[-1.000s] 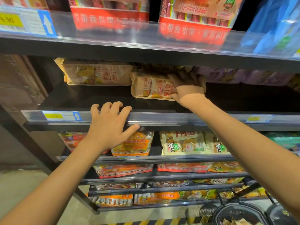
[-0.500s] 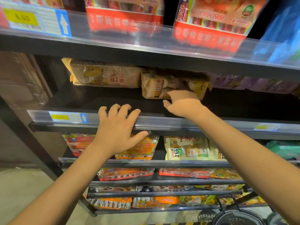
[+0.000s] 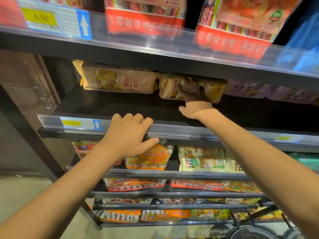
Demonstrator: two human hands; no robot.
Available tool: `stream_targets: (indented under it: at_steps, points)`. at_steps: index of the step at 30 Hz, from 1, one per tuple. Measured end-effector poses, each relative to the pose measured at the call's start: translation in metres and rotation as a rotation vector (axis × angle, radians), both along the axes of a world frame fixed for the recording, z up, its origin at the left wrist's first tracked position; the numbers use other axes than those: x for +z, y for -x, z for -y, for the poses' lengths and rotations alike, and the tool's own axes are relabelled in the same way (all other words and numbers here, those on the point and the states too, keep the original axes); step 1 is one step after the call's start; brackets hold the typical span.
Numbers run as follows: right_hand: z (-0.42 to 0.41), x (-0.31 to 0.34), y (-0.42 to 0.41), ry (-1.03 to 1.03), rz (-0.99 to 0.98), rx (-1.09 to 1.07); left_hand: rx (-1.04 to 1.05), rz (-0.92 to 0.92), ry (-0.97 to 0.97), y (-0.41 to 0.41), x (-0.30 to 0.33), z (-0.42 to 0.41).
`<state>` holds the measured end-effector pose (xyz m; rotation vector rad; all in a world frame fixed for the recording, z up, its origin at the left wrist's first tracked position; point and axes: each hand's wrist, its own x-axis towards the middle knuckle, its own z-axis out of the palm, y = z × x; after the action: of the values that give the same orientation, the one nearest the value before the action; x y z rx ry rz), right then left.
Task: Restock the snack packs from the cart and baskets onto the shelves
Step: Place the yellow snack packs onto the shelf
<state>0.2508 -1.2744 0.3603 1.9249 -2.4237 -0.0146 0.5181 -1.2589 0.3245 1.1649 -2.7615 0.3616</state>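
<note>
Dark metal shelving unit (image 3: pixel 155 54) with clear plastic price rails (image 3: pixel 198 133), yellow price tags (image 3: pixel 41 18), pale speckled floor (image 3: pixel 20 192) lower left, dim brownish wall (image 3: pixel 20 80) behind, overhead light glare on rails.

Top shelf's yellow price tag (image 3: pixel 41 18) reads "6.50", beside a white up-arrow sign (image 3: pixel 84 25). Tan snack pack (image 3: pixel 119 81), upside down, reads "DALY JIAN".
</note>
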Motion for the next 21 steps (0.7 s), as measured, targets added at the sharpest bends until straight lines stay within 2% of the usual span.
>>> stream_targets:
  at_steps: [3, 5, 8, 10, 16, 17, 18, 19, 20, 21]
  points:
    - [0.006, -0.001, -0.009, -0.016, 0.089, -0.016, 0.013, 0.005, 0.028, 0.000, -0.008, -0.005]
    - [0.008, 0.002, -0.013, -0.021, 0.113, -0.009, 0.044, 0.026, -0.024, 0.002, 0.000, -0.006]
    - [0.002, 0.013, -0.016, -0.096, 0.141, -0.045, 0.059, -0.050, -0.250, 0.005, 0.021, -0.004]
    - [-0.008, 0.014, -0.012, -0.127, 0.079, -0.051, 0.087, -0.122, -0.386, 0.005, 0.038, 0.005]
    - [-0.031, 0.008, 0.005, -0.054, 0.022, -0.169, 0.274, -0.004, -0.334, 0.004, 0.054, 0.085]
    - [-0.032, 0.009, 0.008, -0.070, 0.019, -0.192, 0.288, -0.070, -0.420, 0.001, 0.057, 0.092]
    - [-0.031, 0.008, 0.010, -0.091, 0.017, -0.203, 0.275, -0.239, -0.536, -0.002, 0.055, 0.098]
    - [-0.030, 0.007, 0.011, -0.108, 0.018, -0.209, 0.326, -0.505, -0.687, -0.004, 0.054, 0.106]
    - [-0.028, 0.006, 0.011, -0.122, 0.023, -0.212, 0.337, -0.549, -0.727, -0.003, 0.052, 0.120]
    - [-0.026, 0.005, 0.011, -0.131, 0.026, -0.213, 0.260, -0.280, -0.540, -0.008, 0.045, 0.128]
